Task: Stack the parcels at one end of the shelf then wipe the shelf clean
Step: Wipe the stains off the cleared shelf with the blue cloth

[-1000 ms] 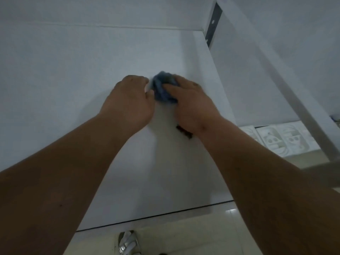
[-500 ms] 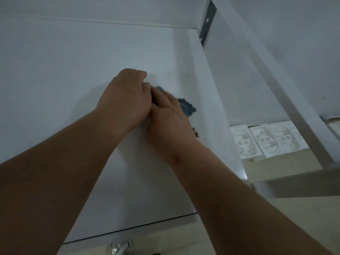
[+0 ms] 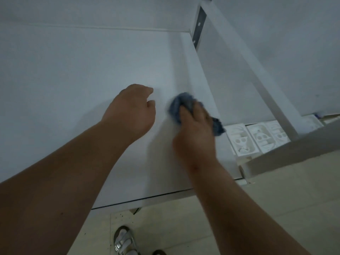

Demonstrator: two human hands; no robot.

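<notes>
R hand (image 3: pixel 195 133) fingers curled round blue cloth (image 3: pixel 177 105), pressed on shelf (image 3: pixel 73 70); L hand (image 3: pixel 131 111) fingers curled, holding nothing.

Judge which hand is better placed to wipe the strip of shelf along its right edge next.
Right. The right hand already presses the blue cloth onto the shelf close to that edge. The left hand, fingers curled, holds nothing and sits farther from it.
</notes>
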